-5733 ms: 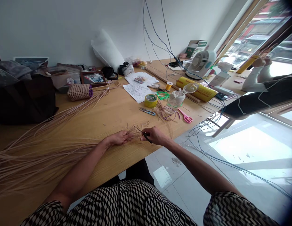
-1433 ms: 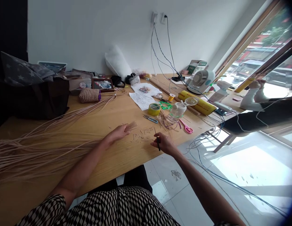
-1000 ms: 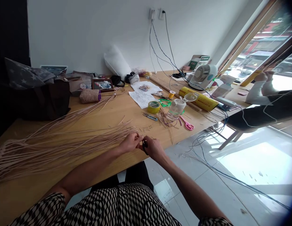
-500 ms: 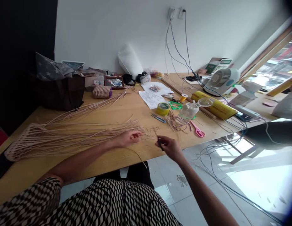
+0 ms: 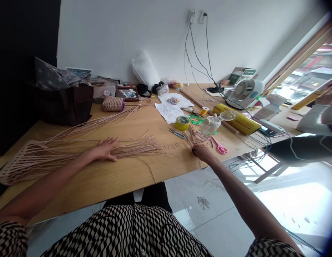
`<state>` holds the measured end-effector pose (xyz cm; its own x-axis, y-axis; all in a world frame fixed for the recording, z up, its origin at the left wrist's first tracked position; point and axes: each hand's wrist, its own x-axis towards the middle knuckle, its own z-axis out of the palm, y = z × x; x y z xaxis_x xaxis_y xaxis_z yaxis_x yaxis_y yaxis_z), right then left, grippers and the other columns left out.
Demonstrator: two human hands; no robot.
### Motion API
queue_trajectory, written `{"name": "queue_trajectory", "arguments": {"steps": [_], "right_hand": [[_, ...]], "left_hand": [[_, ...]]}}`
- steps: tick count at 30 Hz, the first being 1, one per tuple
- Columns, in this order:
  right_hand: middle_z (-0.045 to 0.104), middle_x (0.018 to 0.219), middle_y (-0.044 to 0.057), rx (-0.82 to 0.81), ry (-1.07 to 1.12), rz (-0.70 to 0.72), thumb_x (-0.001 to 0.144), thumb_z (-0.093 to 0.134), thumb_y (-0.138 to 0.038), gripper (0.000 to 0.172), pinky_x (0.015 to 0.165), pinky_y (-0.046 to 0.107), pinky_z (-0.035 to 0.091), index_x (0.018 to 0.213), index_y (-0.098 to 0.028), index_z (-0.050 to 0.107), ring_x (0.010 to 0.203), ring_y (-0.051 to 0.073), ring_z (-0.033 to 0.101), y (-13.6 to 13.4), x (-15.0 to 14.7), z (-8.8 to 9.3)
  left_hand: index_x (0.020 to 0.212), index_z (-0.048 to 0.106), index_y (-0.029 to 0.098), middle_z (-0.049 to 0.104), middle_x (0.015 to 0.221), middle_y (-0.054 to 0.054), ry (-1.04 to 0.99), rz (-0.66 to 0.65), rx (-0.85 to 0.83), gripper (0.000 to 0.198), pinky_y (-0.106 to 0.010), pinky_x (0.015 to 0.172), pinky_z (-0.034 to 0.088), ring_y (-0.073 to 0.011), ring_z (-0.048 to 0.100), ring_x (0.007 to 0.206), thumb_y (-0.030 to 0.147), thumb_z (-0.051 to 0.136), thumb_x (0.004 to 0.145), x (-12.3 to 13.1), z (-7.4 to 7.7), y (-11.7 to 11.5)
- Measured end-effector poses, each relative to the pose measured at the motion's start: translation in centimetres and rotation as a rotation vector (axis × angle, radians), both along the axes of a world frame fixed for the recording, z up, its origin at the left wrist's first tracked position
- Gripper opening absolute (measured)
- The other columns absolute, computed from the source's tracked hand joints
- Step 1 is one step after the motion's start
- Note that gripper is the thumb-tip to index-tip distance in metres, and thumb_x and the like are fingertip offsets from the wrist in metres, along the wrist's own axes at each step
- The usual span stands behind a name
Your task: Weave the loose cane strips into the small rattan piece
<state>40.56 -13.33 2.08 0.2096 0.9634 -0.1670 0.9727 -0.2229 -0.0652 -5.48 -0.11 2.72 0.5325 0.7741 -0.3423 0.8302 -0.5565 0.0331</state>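
Note:
My left hand [image 5: 105,149] lies with fingers spread on a long bundle of pale tan weaving strands [image 5: 139,147]. The strands run from a partly woven openwork piece [image 5: 20,160] at the table's left end. My right hand [image 5: 205,154] is closed around a small black tool [image 5: 193,151], mostly hidden by the fingers, so its kind is unclear. It is near the table's front edge, beside loose strand offcuts [image 5: 192,137]. Short clippings [image 5: 168,147] are scattered between the hands. Blue-handled thread snips [image 5: 177,133] lie beyond them.
Pink scissors [image 5: 221,147] lie right of my right hand. Behind are yellow tape [image 5: 182,123], a clear plastic jar [image 5: 210,125], a handwritten sheet [image 5: 170,112] and a yellow roll [image 5: 237,119]. A small woven basket [image 5: 113,104] and a dark bag [image 5: 68,105] stand back left.
My left hand has moved left from the strands' cut ends and spread open over the bundle. My right hand has moved right and away from me, toward the offcuts, with the black tool.

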Motion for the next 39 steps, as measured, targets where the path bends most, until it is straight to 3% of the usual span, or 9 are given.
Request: {"name": "queue_trajectory", "arguments": {"steps": [5, 8, 14, 18, 22, 26, 31, 36, 39], "right_hand": [[0.066, 0.094, 0.019, 0.011, 0.050, -0.072, 0.081, 0.050, -0.014, 0.020, 0.060, 0.025, 0.036, 0.096, -0.007, 0.061, 0.080, 0.021, 0.061, -0.4, 0.8, 1.0], [0.068, 0.089, 0.013, 0.013, 0.123, -0.085, 0.080, 0.052, -0.017, 0.019, 0.058, 0.023, 0.037, 0.095, -0.010, 0.061, 0.074, 0.017, 0.061, -0.9, 1.0, 1.3], [0.070, 0.071, 0.002, 0.000, 0.279, -0.053, 0.077, 0.050, -0.012, 0.020, 0.053, 0.017, 0.040, 0.090, -0.014, 0.065, 0.060, 0.010, 0.061, -1.6, 1.3, 0.6], [0.072, 0.083, 0.005, 0.055, 0.229, -0.073, 0.076, 0.053, -0.012, 0.026, 0.060, 0.020, 0.044, 0.096, -0.016, 0.068, 0.070, 0.014, 0.064, -1.7, 2.1, -0.1], [0.071, 0.092, 0.012, 0.116, 0.047, -0.128, 0.076, 0.049, -0.010, 0.029, 0.067, 0.025, 0.043, 0.097, -0.012, 0.069, 0.085, 0.022, 0.064, -1.5, 3.0, -0.7], [0.069, 0.092, 0.015, 0.101, -0.084, -0.103, 0.078, 0.044, -0.006, 0.031, 0.070, 0.028, 0.041, 0.097, -0.010, 0.068, 0.086, 0.023, 0.062, -1.1, 2.3, -1.3], [0.062, 0.104, 0.021, 0.114, -0.211, -0.088, 0.078, 0.038, -0.001, 0.037, 0.076, 0.032, 0.040, 0.105, -0.006, 0.062, 0.097, 0.027, 0.058, -0.2, -0.7, -1.7], [0.063, 0.099, 0.018, 0.106, -0.229, -0.068, 0.082, 0.036, -0.003, 0.033, 0.073, 0.030, 0.040, 0.099, -0.008, 0.064, 0.094, 0.025, 0.059, 0.7, -1.8, -1.8], [0.064, 0.093, 0.017, 0.089, -0.209, -0.063, 0.081, 0.039, -0.004, 0.028, 0.070, 0.028, 0.040, 0.092, -0.008, 0.065, 0.088, 0.023, 0.061, 1.0, -1.3, -1.6]], "left_hand": [[0.126, 0.046, 0.012, 0.054, 0.127, -0.019, -0.084, 0.022, -0.021, 0.063, -0.040, 0.094, 0.035, -0.0315, 0.050, 0.114, 0.046, 0.048, 0.073, -0.6, 0.2, 1.3], [0.102, 0.058, 0.016, 0.065, 0.103, -0.013, -0.130, 0.004, -0.043, 0.038, -0.036, 0.084, 0.041, -0.0278, 0.058, 0.095, 0.039, 0.044, 0.075, -0.5, -0.5, 0.8], [0.082, 0.056, 0.018, 0.061, 0.099, -0.013, -0.184, -0.011, 0.125, 0.019, -0.033, 0.085, 0.041, -0.0260, 0.056, 0.097, 0.028, 0.042, 0.074, 0.2, -1.6, -0.2], [0.089, 0.049, 0.019, 0.063, 0.087, -0.008, -0.244, 0.123, 0.095, 0.021, -0.029, 0.071, 0.041, -0.0229, 0.059, 0.081, 0.033, 0.039, 0.077, -0.3, -0.1, 0.7], [0.081, 0.046, 0.019, 0.059, 0.074, -0.002, -0.436, 0.216, 0.125, 0.018, -0.024, 0.060, 0.036, -0.0172, 0.054, 0.067, 0.035, 0.041, 0.075, -1.2, 1.7, 2.7], [0.070, 0.049, 0.018, 0.055, 0.066, -0.001, -0.489, 0.243, 0.089, 0.036, -0.024, 0.055, 0.031, -0.0165, 0.050, 0.062, 0.054, 0.050, 0.070, -1.2, 1.9, 3.4], [0.075, 0.056, 0.017, 0.064, 0.083, -0.008, -0.278, 0.118, 0.026, 0.042, -0.026, 0.063, 0.037, -0.0248, 0.058, 0.080, 0.054, 0.066, 0.058, -0.2, 0.3, 1.5], [0.075, 0.057, 0.018, 0.063, 0.087, -0.009, -0.163, 0.022, -0.020, 0.025, -0.029, 0.072, 0.042, -0.0245, 0.059, 0.086, 0.043, 0.056, 0.074, 0.0, -1.2, -0.3], [0.083, 0.057, 0.017, 0.060, 0.093, -0.008, -0.172, -0.062, 0.029, 0.013, -0.029, 0.079, 0.042, -0.0210, 0.058, 0.089, 0.025, 0.048, 0.081, 0.0, -1.6, -1.5]]}}
